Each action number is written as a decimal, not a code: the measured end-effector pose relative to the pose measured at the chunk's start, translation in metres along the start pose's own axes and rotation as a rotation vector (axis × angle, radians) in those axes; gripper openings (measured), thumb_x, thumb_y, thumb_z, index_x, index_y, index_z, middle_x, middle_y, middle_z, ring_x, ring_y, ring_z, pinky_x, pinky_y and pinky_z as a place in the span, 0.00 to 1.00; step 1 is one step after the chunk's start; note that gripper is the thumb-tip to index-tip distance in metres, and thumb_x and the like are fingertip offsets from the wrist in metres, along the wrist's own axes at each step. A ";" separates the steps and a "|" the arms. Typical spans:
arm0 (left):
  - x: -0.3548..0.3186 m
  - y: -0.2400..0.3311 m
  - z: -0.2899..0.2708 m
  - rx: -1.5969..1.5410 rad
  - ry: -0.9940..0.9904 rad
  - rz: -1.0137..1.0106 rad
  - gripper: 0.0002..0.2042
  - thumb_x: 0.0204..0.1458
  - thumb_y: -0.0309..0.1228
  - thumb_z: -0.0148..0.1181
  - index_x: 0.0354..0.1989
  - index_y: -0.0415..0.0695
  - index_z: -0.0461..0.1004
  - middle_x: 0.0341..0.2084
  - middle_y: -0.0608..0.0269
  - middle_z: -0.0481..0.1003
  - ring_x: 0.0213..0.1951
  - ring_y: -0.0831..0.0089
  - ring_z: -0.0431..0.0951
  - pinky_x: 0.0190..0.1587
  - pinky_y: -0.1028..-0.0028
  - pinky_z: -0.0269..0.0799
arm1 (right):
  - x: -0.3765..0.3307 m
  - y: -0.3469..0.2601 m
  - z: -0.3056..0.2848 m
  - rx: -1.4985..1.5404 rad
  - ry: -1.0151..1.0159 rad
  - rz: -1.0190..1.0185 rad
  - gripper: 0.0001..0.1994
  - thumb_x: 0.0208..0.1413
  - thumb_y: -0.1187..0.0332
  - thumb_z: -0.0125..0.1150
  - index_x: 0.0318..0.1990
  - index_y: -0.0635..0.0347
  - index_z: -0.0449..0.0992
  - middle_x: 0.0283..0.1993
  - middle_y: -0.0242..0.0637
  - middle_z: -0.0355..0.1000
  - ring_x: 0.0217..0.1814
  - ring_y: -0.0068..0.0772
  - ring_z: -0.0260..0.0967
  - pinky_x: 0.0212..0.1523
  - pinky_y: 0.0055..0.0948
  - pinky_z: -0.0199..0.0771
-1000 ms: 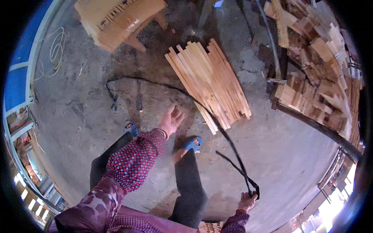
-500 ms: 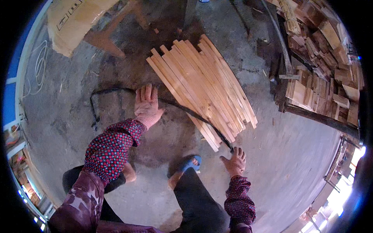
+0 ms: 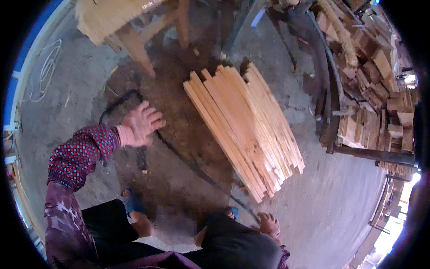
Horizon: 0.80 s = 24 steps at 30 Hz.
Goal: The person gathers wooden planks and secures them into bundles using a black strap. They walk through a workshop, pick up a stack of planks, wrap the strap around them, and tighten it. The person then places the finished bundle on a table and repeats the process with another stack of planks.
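A long black strap [image 3: 197, 168] runs slantwise across the floor, in front of a stack of narrow wooden strips [image 3: 244, 130]. My left hand [image 3: 142, 124] is open, palm down with fingers spread, above the strap's left part and hiding a bit of it. My right hand [image 3: 268, 225] is at the strap's near right end, fingers curled on it. My right knee covers part of that hand and wrist. Lying side by side, the strips slant from far left to near right, with uneven ends.
A wooden bench [image 3: 121, 22] stands at the far left. Wood offcuts [image 3: 374, 119] fill a rack [image 3: 376, 154] on the right. A white cord [image 3: 47, 71] lies at the left wall. My feet, in blue sandals [image 3: 132, 201], stand close to the strap.
The strap crossed over the strips' near ends; now it lies beside them, nearer me. My left hand has moved left and my right hand closer to my knee. The view has shifted.
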<state>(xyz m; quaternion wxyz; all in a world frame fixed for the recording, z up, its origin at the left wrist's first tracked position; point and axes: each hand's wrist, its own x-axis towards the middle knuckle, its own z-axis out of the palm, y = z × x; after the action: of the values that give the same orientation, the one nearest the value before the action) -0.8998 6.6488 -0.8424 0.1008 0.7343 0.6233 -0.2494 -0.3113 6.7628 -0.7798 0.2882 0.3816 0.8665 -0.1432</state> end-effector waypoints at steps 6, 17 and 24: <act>-0.018 0.036 -0.104 -0.238 -0.081 0.077 0.47 0.47 0.71 0.35 0.67 0.46 0.54 0.69 0.53 0.49 0.70 0.54 0.44 0.69 0.50 0.27 | 0.035 0.008 -0.126 -0.197 -0.268 0.361 0.41 0.41 0.44 0.66 0.62 0.54 0.62 0.62 0.43 0.63 0.63 0.43 0.60 0.61 0.50 0.56; 0.108 0.201 -0.083 -0.831 0.430 -0.548 0.46 0.52 0.66 0.39 0.62 0.31 0.54 0.61 0.30 0.52 0.64 0.33 0.49 0.65 0.42 0.37 | 0.291 0.047 -0.187 0.305 0.233 0.318 0.39 0.57 0.36 0.42 0.62 0.63 0.62 0.61 0.57 0.62 0.66 0.56 0.57 0.64 0.42 0.57; 0.142 0.241 -0.120 -1.307 0.591 -1.007 0.44 0.52 0.56 0.52 0.63 0.28 0.48 0.62 0.27 0.45 0.65 0.33 0.40 0.65 0.40 0.29 | 0.312 0.015 -0.188 0.163 0.303 0.126 0.27 0.60 0.47 0.40 0.64 0.46 0.61 0.53 0.57 0.69 0.53 0.61 0.68 0.48 0.46 0.70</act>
<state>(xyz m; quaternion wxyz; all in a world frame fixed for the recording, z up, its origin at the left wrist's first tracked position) -0.6247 6.7779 -0.8488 0.2135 0.2014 0.8921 0.3435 -0.5428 7.0415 -0.8217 0.1308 0.4746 0.8598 -0.1354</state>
